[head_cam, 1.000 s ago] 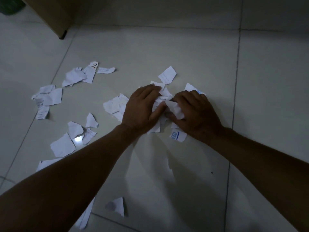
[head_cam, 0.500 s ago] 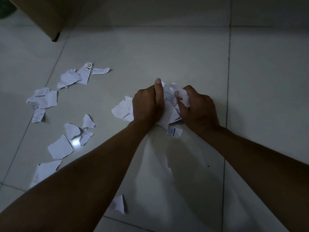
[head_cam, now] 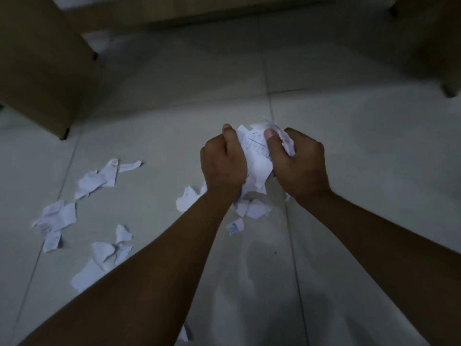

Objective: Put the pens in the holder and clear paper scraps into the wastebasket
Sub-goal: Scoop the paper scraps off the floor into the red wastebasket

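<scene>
Both hands, left hand (head_cam: 223,161) and right hand (head_cam: 298,162), close their grip together on a bunch of paper scraps (head_cam: 257,156) above the floor (head_cam: 349,146); loose scraps (head_cam: 96,179) lie scattered toward the floor's left edge.

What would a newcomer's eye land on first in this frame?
Two bare hands at centre, the left hand and right hand, squeeze a bunch of paper scraps between them above the tiled floor. More torn scraps lie scattered to the left, below a brown furniture leg.
</scene>
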Demonstrator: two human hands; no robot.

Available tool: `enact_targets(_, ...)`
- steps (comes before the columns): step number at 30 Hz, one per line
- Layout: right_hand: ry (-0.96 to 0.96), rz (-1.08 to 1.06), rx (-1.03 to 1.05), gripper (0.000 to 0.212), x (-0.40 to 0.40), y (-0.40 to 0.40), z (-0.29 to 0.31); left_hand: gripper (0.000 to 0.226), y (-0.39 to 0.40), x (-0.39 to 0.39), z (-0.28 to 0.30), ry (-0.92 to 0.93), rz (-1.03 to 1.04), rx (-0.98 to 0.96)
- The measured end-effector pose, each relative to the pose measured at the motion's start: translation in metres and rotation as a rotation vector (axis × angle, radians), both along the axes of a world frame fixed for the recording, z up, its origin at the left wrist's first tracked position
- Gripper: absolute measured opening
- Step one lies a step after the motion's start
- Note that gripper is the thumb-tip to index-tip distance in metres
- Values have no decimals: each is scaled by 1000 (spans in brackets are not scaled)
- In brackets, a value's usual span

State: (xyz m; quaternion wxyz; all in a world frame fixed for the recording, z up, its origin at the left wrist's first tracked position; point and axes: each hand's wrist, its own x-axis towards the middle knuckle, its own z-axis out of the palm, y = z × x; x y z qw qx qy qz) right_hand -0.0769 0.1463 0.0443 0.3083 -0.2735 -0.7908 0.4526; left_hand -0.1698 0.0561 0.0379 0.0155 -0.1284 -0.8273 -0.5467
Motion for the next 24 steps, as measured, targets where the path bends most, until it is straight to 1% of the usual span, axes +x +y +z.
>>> enact_targets(3, -18, -81, 40, 45, 23, 27, 35, 57, 36, 19, 33, -13, -80, 46)
enact_targets(7, -66, -216, 122, 42, 65, 72, 84, 52, 93, 52, 77, -33, -194, 93)
enact_targets(12, -77, -373, 249, 36, 130, 124, 148, 56, 164, 112, 133, -63, -352, 159)
enact_targets(15, -72, -440, 271, 32, 165, 152, 183, 58, 204, 144, 165, -48, -411, 202)
enact_targets(17, -91, -512, 286, 39, 188, 172, 204, 58, 231, 165, 183, -53, -465, 225)
enact_targets(20, -102, -609, 339, 43, 221, 200, 226, 58, 267, 198, 205, -74, -543, 277)
enact_targets(24, -66, -720, 324, 43, 264, 229, 230, 54, 312, 241, 217, -114, -586, 319)
